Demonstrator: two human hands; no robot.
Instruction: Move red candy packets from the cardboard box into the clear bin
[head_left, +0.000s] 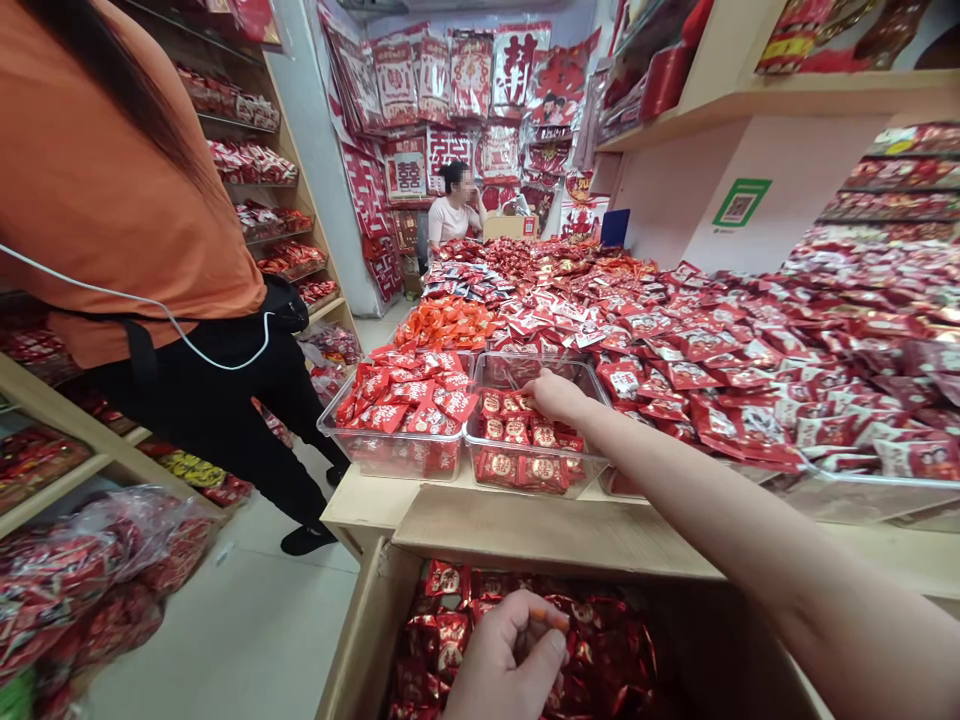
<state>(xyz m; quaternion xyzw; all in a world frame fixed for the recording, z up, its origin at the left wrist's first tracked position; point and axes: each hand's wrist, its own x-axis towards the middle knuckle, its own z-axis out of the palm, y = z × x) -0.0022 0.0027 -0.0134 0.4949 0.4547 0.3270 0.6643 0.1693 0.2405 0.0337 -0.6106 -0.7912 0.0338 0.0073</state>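
Note:
My right hand (559,395) reaches into a clear plastic bin (540,488). Its bent fingers rest against a small red packet (517,403) with gold print, in the back row of similar packets; the fingertips are partly hidden. Below, my left hand (514,655) hovers over an open cardboard box (555,535), fingers loosely curled and a gap before the thumb. Nothing shows between them. Many shiny red packets (451,640) lie inside this box. Left of the first bin, another clear bin (397,455) is heaped with red packets with white print.
Piles of red packets (705,350) cover the display on the right. A person in an orange top (127,200) stands at the left, near packed shelves (289,265). Another person (452,215) sits at the back. Bagged packets (97,580) lie on the floor.

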